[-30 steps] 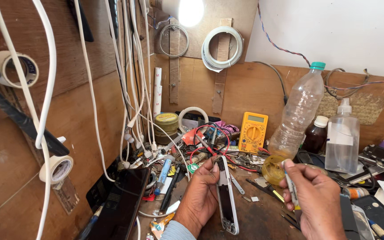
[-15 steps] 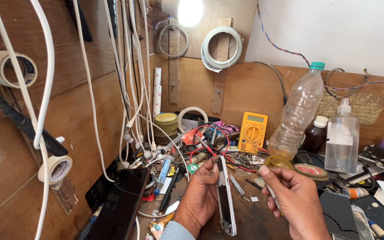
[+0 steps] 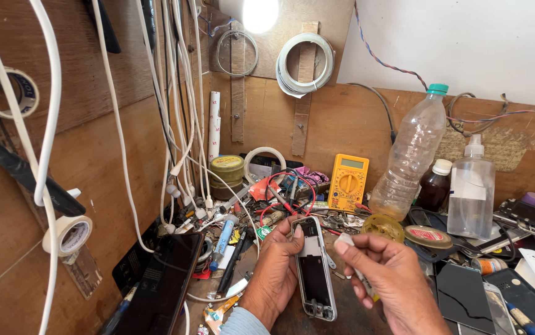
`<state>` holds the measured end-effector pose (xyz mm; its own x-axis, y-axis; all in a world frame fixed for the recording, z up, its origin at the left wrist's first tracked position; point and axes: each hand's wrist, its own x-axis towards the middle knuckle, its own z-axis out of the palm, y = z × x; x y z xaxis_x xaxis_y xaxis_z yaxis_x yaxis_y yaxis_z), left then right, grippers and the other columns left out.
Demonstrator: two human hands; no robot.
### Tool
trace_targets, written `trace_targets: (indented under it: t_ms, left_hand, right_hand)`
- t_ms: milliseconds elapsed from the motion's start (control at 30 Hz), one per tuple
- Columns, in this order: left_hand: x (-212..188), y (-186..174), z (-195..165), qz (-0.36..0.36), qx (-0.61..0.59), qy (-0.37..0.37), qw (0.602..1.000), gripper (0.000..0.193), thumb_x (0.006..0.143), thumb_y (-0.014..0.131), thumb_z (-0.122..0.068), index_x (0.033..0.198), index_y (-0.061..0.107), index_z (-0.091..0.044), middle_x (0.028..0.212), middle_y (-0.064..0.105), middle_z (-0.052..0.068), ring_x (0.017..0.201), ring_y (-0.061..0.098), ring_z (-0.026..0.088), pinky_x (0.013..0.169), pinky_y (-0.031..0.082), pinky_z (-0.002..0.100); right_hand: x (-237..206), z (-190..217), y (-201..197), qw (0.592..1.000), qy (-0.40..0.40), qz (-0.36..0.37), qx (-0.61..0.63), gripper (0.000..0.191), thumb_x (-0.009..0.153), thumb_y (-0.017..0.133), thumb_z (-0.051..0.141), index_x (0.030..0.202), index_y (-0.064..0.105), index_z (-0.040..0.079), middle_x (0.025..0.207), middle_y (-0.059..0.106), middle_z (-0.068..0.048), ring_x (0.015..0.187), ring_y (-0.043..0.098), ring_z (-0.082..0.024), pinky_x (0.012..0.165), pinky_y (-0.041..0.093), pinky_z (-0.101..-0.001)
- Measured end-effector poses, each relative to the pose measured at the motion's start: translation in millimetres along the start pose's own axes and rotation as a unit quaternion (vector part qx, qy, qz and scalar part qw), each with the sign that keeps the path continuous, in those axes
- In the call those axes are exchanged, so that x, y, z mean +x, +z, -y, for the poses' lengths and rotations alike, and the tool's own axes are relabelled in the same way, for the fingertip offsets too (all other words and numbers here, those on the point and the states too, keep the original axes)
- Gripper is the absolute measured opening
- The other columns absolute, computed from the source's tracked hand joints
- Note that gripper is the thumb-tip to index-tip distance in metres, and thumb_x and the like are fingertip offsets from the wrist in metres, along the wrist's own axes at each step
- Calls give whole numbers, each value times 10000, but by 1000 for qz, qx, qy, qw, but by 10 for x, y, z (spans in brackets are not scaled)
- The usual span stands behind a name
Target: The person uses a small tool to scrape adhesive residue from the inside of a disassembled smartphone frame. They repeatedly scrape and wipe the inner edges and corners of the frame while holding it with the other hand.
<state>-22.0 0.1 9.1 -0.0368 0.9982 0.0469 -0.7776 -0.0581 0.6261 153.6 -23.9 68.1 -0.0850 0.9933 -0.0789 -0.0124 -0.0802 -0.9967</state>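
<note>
While the cluttered wooden counter (image 3: pixel 354 310) carries everything else, these lines list what shows.
Left hand (image 3: pixel 277 273): fingers wrapped round the opened grey phone frame (image 3: pixel 314 270), thumb on its top edge, holding it on edge just above the counter.
Right hand (image 3: pixel 388 279): fingers pinched shut on a small whitish tool (image 3: pixel 347 241), its tip beside the frame's upper end.
Behind the hands: yellow digital multimeter (image 3: pixel 347 183), red and black tangled leads (image 3: pixel 283 195).
Right side: clear plastic bottle with green cap (image 3: pixel 413 155), small brown bottle (image 3: pixel 433 186), clear spray bottle (image 3: pixel 472 189).
Left side: dark phone screen panel (image 3: pixel 162 288), hanging white cables (image 3: pixel 181 105), white tape roll (image 3: pixel 69 234).
</note>
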Motion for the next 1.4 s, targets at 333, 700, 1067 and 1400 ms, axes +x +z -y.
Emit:
trace_targets:
  t_ms: [333,700,1067,1400]
  left_hand:
    - [-18,14,41,-39,97,95,990,322,932,678,-143,1208,634,16,962,775,115,818,725,140,743,600,267]
    - [50,-56,101,-110,132,131,976,310,909,707,-124,1173,658,31,852,775,138,691,708,131,602,568,246]
    - [-65,43,102,-7,127,11,992,343,861,719,-19,1190,643,38,1014,774,150,862,754,183,797,635,317]
    - [-36,14,123,-41,154,71,985,359,830,680,81,1185,634,52,1051,780,172,905,767,201,819,628,306]
  right_hand:
    - [72,-85,2,999,9,-32,1,280,861,799,220,958,752,-38,630,614,-51,406,470,-108,335,296,-264]
    - [130,-167,-28,998,35,-37,-34,296,852,811,222,978,774,-43,654,666,-59,400,485,-134,335,307,-287]
    - [223,-246,-72,995,-2,-89,-52,290,867,823,208,1003,753,-39,611,631,-47,417,491,-114,353,325,-269]
    - [206,-283,23,961,-121,-131,-213,248,867,766,193,1051,807,31,626,736,-59,462,564,-117,436,450,-299]
